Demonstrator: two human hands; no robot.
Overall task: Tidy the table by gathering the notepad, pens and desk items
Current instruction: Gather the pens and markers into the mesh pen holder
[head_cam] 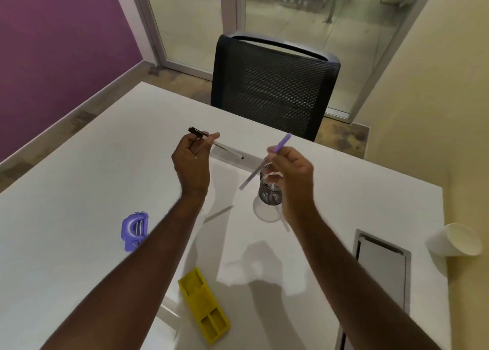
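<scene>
Head view, over a white table (pixel 79 204): two pens are held aloft above a mesh pen cup (pixel 268 191). A purple pen (pixel 267 161) is pinched between the curled fingers of the right hand (pixel 291 172), its long axis slanted from a capped end at upper right down to a tip at lower left. That lower tip is seen just left of the cup's rim, while the hand itself is placed directly above the cup's mouth. A black pen (pixel 214 144) is gripped near its cap by the curled fingers of the left hand (pixel 191 161), and its long axis is laid nearly level, with the tip pointed right toward the cup but well short of it.

The right hand is judged the nearer to the cup; the purple pen would need to be swung toward upright, its tip brought right over the rim, before release. A purple hole punch (pixel 133 230) and a yellow stapler (pixel 205 304) are left on the near side of the table, apart from the cup. No notepad can be made out with certainty.
</scene>
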